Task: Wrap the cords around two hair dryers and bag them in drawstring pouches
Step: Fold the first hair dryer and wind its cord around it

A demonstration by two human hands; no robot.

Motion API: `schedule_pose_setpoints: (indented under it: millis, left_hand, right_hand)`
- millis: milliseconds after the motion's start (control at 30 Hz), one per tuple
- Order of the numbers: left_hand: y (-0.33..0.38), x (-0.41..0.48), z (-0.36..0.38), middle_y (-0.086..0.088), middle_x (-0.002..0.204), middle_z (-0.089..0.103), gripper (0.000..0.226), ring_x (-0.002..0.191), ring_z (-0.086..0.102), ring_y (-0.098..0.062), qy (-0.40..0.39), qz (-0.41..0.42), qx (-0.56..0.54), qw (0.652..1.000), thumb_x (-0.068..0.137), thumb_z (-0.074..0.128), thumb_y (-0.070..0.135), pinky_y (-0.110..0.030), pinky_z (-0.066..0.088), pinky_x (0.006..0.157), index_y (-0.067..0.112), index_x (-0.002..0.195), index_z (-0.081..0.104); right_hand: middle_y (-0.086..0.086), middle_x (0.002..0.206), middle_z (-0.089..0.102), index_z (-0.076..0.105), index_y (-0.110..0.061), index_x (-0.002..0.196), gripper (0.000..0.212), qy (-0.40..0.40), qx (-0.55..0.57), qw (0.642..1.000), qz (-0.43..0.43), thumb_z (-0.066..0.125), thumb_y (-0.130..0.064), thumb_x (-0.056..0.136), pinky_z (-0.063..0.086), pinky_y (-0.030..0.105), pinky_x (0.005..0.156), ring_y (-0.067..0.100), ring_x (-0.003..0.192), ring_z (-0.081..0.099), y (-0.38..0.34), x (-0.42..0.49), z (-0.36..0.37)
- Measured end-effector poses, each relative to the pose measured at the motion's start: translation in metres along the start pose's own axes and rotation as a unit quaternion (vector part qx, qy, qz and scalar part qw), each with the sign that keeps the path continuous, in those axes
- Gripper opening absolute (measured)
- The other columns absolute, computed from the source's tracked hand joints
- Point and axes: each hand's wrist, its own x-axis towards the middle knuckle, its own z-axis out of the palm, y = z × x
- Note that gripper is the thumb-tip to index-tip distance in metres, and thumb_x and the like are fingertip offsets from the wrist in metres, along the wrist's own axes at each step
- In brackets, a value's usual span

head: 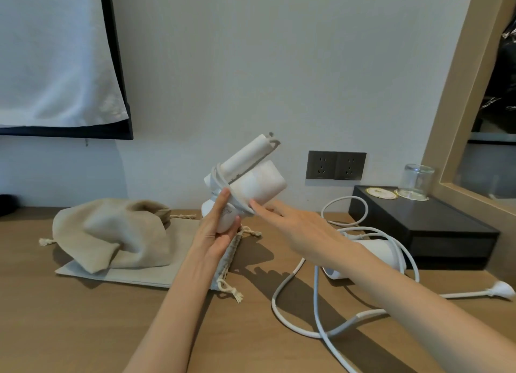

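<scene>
Dryers first: I count two. One hair dryer (261, 187) is up off the desk (83, 330), in front of the wall, with its cord (223, 182) looped round the body and the folded handle. The second hair dryer (375, 254) lies on the desk to the right, partly behind the right forearm, just in front of a black box (424, 227). Its loose cord (315, 297) sprawls in loops over the wood, and the plug (502, 289) rests at the far right.

My left hand (215, 233) grips the raised dryer from below, fingers curled round its rounded end and thumb up along the side. My right hand (293, 221) is stretched out with straight fingers, the index tip pressed on the wound cord; it grips nothing that I can see.

Pouches: two, both beige. The crumpled pouch (111, 233) sits on the flat pouch (156, 272), its mouth gaping toward the wall; I cannot tell what it holds. The flat one looks empty.

One upturned glass (416, 181) and two coasters (381, 193) are on the box, one coaster under the glass. Two sockets (336, 166) share a dark plate. One white towel (55, 51) hangs at upper left.

The print beside my left thumb and the coaster emblem are too small to read.
</scene>
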Motion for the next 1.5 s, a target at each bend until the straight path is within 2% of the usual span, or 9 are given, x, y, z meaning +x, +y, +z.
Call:
schedule_pose_setpoints:
  millis: [100,200,300,467,767,900,1133,1333,1500]
  left_hand:
    - [0.004,0.003,-0.003,-0.009,0.109,0.064,0.064,0.083,0.062,-0.019,-0.019,-0.023,-0.034,0.999,0.046,0.090,0.026,-0.019,0.051,0.041,0.013,0.102,0.062]
    - [0.003,0.005,-0.005,-0.010,0.102,0.068,0.097,0.082,0.065,-0.021,-0.050,-0.030,-0.040,0.997,0.009,0.098,0.027,-0.020,0.051,0.040,0.011,0.099,0.064]
    - [-0.001,0.001,-0.002,-0.005,0.080,0.072,0.085,0.069,0.069,-0.017,-0.094,-0.020,-0.013,0.995,0.005,0.097,0.027,-0.021,0.051,0.041,0.012,0.084,0.069]
    - [0.000,0.000,-0.007,0.001,0.074,0.072,0.060,0.065,0.069,-0.011,-0.177,-0.010,0.069,0.982,0.011,0.098,0.034,-0.019,0.054,0.046,0.018,0.065,0.077]
    - [0.008,0.001,-0.015,-0.001,0.092,0.068,0.099,0.073,0.067,-0.017,-0.269,0.068,0.338,0.899,0.039,0.091,0.053,-0.028,0.055,0.054,0.013,0.118,0.046]
    - [0.006,-0.001,-0.015,-0.008,0.114,0.061,0.084,0.098,0.065,-0.023,-0.234,0.091,0.425,0.870,0.042,0.088,0.040,-0.040,0.057,0.071,0.027,0.117,0.051]
    - [-0.006,-0.004,-0.010,0.003,0.104,0.059,0.068,0.081,0.061,0.002,-0.205,0.157,0.540,0.801,0.045,0.079,0.046,-0.015,0.052,0.062,0.031,0.107,0.055]
    - [-0.008,-0.003,-0.009,0.003,0.104,0.059,0.059,0.084,0.059,-0.005,-0.166,0.213,0.532,0.803,0.059,0.085,0.027,-0.010,0.049,0.059,0.026,0.109,0.054]
    - [-0.013,-0.003,-0.007,0.009,0.099,0.058,0.059,0.082,0.058,-0.001,-0.135,0.274,0.532,0.789,0.055,0.091,0.021,-0.015,0.050,0.059,0.029,0.101,0.054]
  right_hand:
    - [-0.004,0.096,0.060,0.033,-0.046,0.136,0.054,0.009,0.229,0.971,0.068,0.049,-0.012,0.098,0.046,0.022,0.066,0.004,0.073,0.052,0.012,-0.004,-0.005]
    - [0.005,0.086,0.068,0.072,-0.024,0.081,0.022,-0.020,0.426,0.888,0.170,0.056,-0.033,0.093,0.034,0.011,0.050,0.002,0.049,0.045,0.023,-0.006,-0.016]
    - [0.010,0.058,0.044,0.072,-0.016,0.078,0.043,-0.139,0.450,0.852,0.228,0.059,-0.057,0.078,0.035,0.020,0.050,0.010,0.046,0.034,0.037,-0.011,-0.021]
    - [0.001,0.055,0.030,0.047,-0.018,0.060,0.049,-0.140,0.482,0.804,0.319,0.076,-0.057,0.059,0.020,0.022,0.046,0.010,0.043,0.023,0.074,-0.016,-0.039]
    - [0.000,0.059,0.034,0.063,-0.008,0.082,0.016,-0.124,0.519,0.765,0.361,0.057,-0.020,0.092,0.015,0.018,0.046,0.005,0.046,0.021,0.088,0.001,-0.066]
    - [-0.004,0.053,0.029,0.072,-0.007,0.092,0.026,-0.164,0.486,0.776,0.367,0.060,-0.030,0.092,0.015,0.019,0.043,0.006,0.043,0.021,0.086,0.001,-0.076]
    - [-0.005,0.055,0.031,0.076,-0.016,0.097,0.025,-0.175,0.395,0.848,0.308,0.055,-0.029,0.095,0.019,0.022,0.045,0.009,0.047,0.022,0.057,0.009,-0.086]
    - [0.026,0.081,0.056,0.071,-0.001,0.093,0.034,-0.120,0.260,0.924,0.252,0.054,-0.030,0.091,0.037,0.038,0.064,0.018,0.069,0.039,0.042,0.015,-0.079]
    - [0.002,0.054,0.031,0.042,-0.009,0.053,0.040,-0.153,0.150,0.951,0.222,0.048,-0.015,0.091,0.024,0.031,0.053,0.018,0.052,0.025,0.030,0.020,-0.086]
